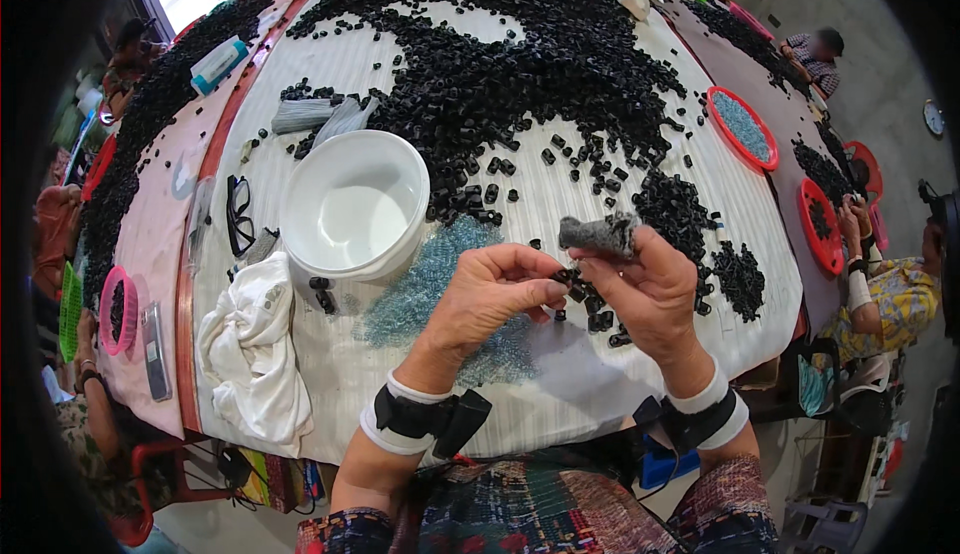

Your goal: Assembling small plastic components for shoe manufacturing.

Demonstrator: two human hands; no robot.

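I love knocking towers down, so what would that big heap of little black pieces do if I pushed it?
The heap of black pieces would probably spread and scatter, since loose ones already lie apart at its edge. Some might roll, because they look short and rounded. Each piece is likely light, being so small beside the left hand.

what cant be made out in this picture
In the head view:
- What the left hand pinches, if anything: its fingers and thumb hide the contact.
- Part of the grey wad: covered by the right hand.
- Shapes of single pale-blue bits: too small.
- Markings on the round white dial: too small, near the rim.
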